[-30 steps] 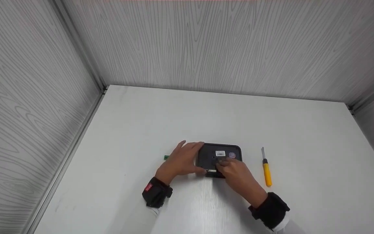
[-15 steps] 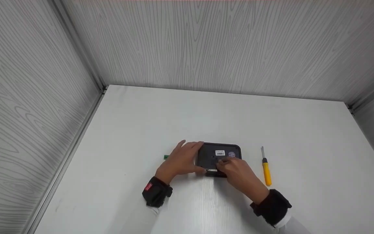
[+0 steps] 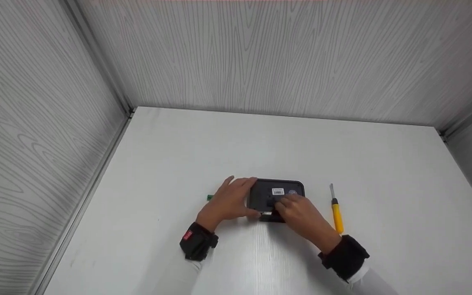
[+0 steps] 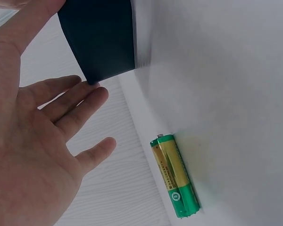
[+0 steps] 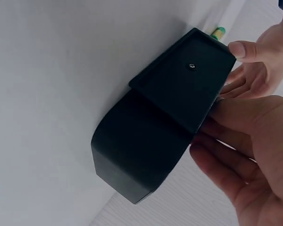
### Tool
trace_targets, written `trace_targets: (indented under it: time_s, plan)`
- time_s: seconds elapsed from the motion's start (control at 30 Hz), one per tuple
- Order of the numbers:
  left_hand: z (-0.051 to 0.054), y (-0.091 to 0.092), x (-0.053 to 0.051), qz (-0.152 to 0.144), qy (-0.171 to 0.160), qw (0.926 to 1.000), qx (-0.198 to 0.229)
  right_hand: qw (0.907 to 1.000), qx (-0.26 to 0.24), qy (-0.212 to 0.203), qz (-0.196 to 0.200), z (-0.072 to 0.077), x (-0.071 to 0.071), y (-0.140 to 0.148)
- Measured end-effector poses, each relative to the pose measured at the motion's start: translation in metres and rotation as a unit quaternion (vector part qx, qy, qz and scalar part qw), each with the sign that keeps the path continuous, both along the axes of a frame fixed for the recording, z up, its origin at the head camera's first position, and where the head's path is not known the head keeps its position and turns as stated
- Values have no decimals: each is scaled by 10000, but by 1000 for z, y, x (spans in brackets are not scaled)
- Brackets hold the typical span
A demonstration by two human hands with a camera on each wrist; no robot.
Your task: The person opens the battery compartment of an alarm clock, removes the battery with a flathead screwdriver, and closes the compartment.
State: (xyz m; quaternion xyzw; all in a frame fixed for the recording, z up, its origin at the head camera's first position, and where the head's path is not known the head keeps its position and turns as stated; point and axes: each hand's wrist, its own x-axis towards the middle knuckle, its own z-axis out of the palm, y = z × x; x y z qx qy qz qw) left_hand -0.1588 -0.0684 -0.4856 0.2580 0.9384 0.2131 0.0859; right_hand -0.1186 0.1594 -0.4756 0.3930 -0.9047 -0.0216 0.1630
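Observation:
A black box-shaped device [image 3: 260, 196] lies with a barcode label and a round sticker facing up. My left hand [image 3: 230, 200] grips its left end, thumb at the near edge and fingers at the far edge. In the left wrist view, fingertips touch a corner of the device [image 4: 101, 42]. My right hand [image 3: 299, 213] has its bent fingers on the device's back, near a pale strip at the near edge. In the right wrist view its fingertips go behind the device [image 5: 141, 136], so what they pinch, if anything, is hidden. A screw shows on the device's side.
Two green and gold batteries [image 4: 174, 176] lie side by side on the white table [image 3: 203, 143], beyond the left hand. A yellow-handled screwdriver [image 3: 336, 215] lies right of the device. Grey wood-grain panels [image 3: 236, 57] enclose the table's back and sides.
My right hand has shifted slightly away from me along the device's back, its fingers still bent there. The left hand keeps its place on the device.

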Motion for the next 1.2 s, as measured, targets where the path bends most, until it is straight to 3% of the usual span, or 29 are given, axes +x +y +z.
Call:
trace_targets:
  time_s: [0.33, 0.63, 0.9, 1.07, 1.2]
  plan:
    - [2, 0, 1, -56, 32, 10000, 28, 9996, 233, 136, 31, -1, 3, 1]
    - [0, -1, 1, -10, 34, 10000, 33, 9981, 574, 114, -198, 0, 3, -5]
    - [-1, -2, 1, -31, -22, 10000, 1, 9988, -114, -295, -387, -3, 0, -4]
    - [0, -2, 0, -16, -80, 10000, 27, 9973, -450, -502, -278, -4, -5, -1]
    - [1, -2, -2, 9, -106, 9999, 0, 9933, -654, -931, -181, 0, -10, 3]
